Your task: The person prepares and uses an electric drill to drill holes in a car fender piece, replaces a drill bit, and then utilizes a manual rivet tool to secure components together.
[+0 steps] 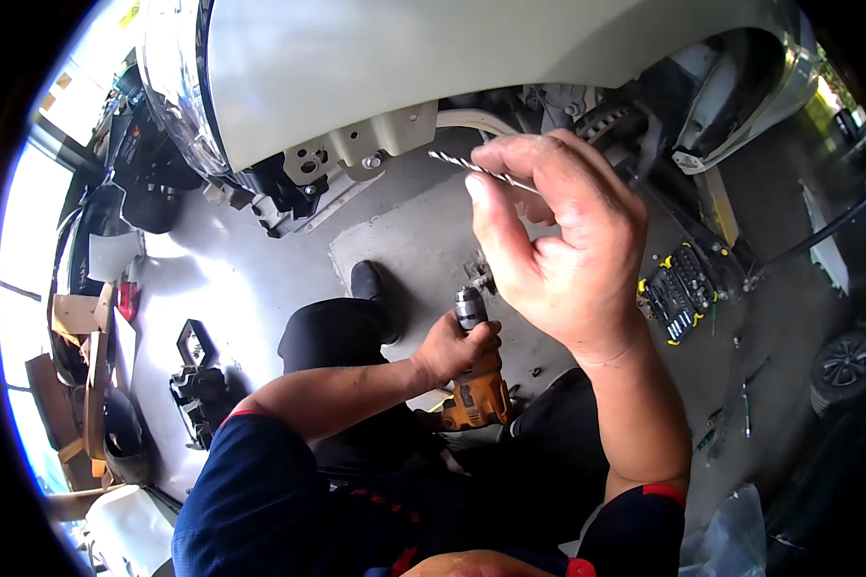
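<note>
Between the thumb and fingertips of my right hand [573,226] is a thin twist drill bit [455,161]. It is raised in front of the car, its fluted end pointing left. Lower down, my left hand [457,346] grips an orange and black cordless drill [479,399] around its front, just behind the silver chuck [470,306]. The chuck points up and away from me, and no bit shows in it. The drill hangs between my knees, apart from the bit. My palm and curled fingers hide the bit's rear end.
A pale car fender [404,67] fills the far side, with exposed brackets [356,144] and an open wheel arch. On the floor to the right are a socket set [678,291], loose tools and a wheel [845,370]. Black parts [200,399] and cardboard [91,356] are at left.
</note>
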The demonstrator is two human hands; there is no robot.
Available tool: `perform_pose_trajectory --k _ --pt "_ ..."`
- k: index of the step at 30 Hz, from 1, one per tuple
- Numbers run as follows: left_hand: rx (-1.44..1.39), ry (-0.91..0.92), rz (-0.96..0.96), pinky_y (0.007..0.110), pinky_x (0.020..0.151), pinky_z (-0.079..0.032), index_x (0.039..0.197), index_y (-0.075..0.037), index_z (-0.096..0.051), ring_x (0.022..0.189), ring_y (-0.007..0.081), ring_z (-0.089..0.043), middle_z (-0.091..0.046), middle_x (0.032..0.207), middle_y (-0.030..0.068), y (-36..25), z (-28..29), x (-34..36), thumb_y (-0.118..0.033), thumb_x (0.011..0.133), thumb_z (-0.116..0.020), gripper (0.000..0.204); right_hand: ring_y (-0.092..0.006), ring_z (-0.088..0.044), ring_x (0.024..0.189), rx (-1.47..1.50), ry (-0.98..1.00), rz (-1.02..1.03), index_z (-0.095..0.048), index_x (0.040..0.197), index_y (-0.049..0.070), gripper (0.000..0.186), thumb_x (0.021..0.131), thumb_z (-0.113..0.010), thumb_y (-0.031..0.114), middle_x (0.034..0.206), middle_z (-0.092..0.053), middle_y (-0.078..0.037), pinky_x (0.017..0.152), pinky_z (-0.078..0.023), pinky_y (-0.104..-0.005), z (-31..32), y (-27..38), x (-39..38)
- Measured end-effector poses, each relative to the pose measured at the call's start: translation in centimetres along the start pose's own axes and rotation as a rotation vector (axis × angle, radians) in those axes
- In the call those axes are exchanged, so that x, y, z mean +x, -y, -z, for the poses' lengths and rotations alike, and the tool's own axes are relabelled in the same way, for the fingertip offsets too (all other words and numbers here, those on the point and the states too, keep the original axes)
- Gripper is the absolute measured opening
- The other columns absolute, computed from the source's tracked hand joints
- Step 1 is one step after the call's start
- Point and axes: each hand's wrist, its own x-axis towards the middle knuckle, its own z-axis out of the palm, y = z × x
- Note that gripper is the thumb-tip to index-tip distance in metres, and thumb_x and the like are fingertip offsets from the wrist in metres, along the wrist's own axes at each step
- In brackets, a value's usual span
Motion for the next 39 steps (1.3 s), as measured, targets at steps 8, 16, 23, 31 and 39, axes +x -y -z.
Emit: perform_pose_trajectory --k 8,16,23,31,39 --pt "0.079 0.081 -0.124 0.036 0.073 -0.054 0.094 0.000 -0.062 0.077 0.0152 -0.064 -0.069 0.081 0.0065 -2.7 -0.8 -0.8 -0.031 0.093 -0.072 0.033 -0.0185 -0.067 0.065 -0.266 -0.081 0.147 -0.072 0.093 0.001 0.014 0.081 -0.077 -0.004 0.081 -0.070 -0.007 0.054 -0.053 -0.0276 -2.7 0.4 1.8" --pt "0.102 0.147 -0.270 0.036 0.081 -0.056 0.106 0.001 -0.061 0.085 0.0202 -0.069 -0.072 0.090 0.0106 -2.0 -0.1 -0.5 -0.033 0.092 -0.073 0.039 -0.0211 -0.065 0.060 -0.363 -0.007 0.077 -0.071 0.090 0.001 0.009 0.084 -0.077 -0.001 0.073 -0.069 -0.008 0.057 -0.052 -0.0312 -3.3 2.0 1.6" --pt "0.066 0.233 -0.329 0.035 0.080 -0.056 0.107 0.001 -0.062 0.084 0.0169 -0.067 -0.071 0.090 0.0079 -1.1 -0.7 0.2 -0.024 0.094 -0.067 0.029 -0.0139 -0.057 0.051 -0.319 0.070 -0.153 -0.067 0.085 0.001 0.010 0.095 -0.068 0.003 0.061 -0.060 -0.005 0.051 -0.047 -0.0295 -3.2 4.0 2.7" --pt "0.088 0.293 -0.349 0.035 0.078 -0.056 0.106 0.001 -0.061 0.083 0.0178 -0.068 -0.071 0.089 0.0095 -0.4 -1.6 0.7 -0.028 0.093 -0.069 0.034 -0.0049 -0.050 0.055 0.104 0.109 -0.594 -0.067 0.087 -0.001 0.023 0.103 -0.060 0.013 0.062 -0.056 0.002 0.052 -0.041 -0.0246 -3.5 5.0 3.1" --pt "0.155 0.196 -0.164 0.037 0.079 -0.056 0.106 0.003 -0.061 0.084 0.0216 -0.070 -0.073 0.090 0.0131 -2.0 -2.0 -1.2 -0.037 0.091 -0.074 0.045 -0.0074 -0.057 0.057 0.244 0.246 -0.831 -0.064 0.096 0.000 0.021 0.104 -0.059 0.019 0.068 -0.063 -0.002 0.052 -0.044 -0.0234 -2.7 5.8 3.9"
